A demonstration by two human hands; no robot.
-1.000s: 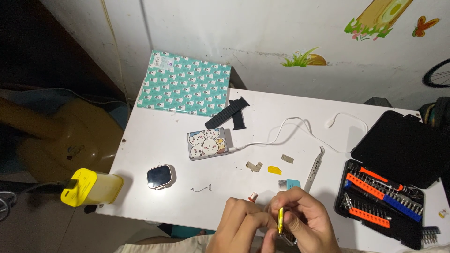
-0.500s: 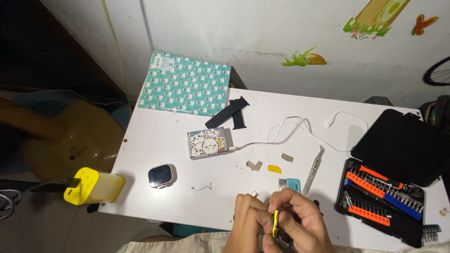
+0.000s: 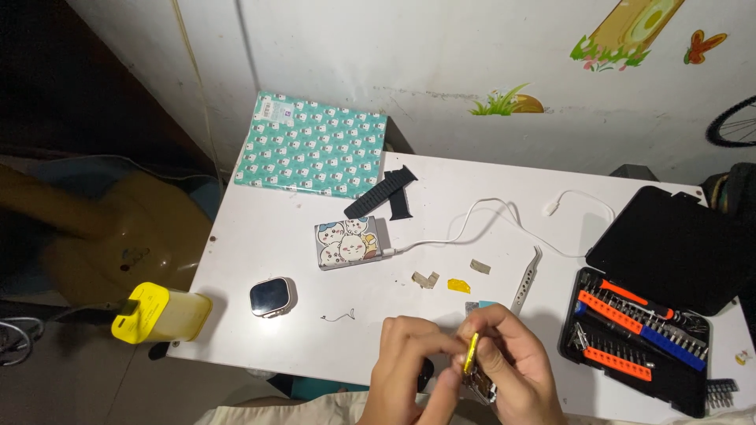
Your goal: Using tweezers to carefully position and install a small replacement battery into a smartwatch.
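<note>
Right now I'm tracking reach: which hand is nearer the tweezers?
Right. The right hand sits just below the tweezers; the left hand lies further left.

Single head view, looking steeply down on white table point(image 3: 260, 236).

**Bright table, dark surroundings**

We see the white table point(image 3: 260, 236) evenly and brightly lit from above, with soft, short shadows under its objects. The left side falls into deep darkness. The yellowish shape point(image 3: 118, 236) beside the table looks blurred; the table's centre stays sharp.
</note>
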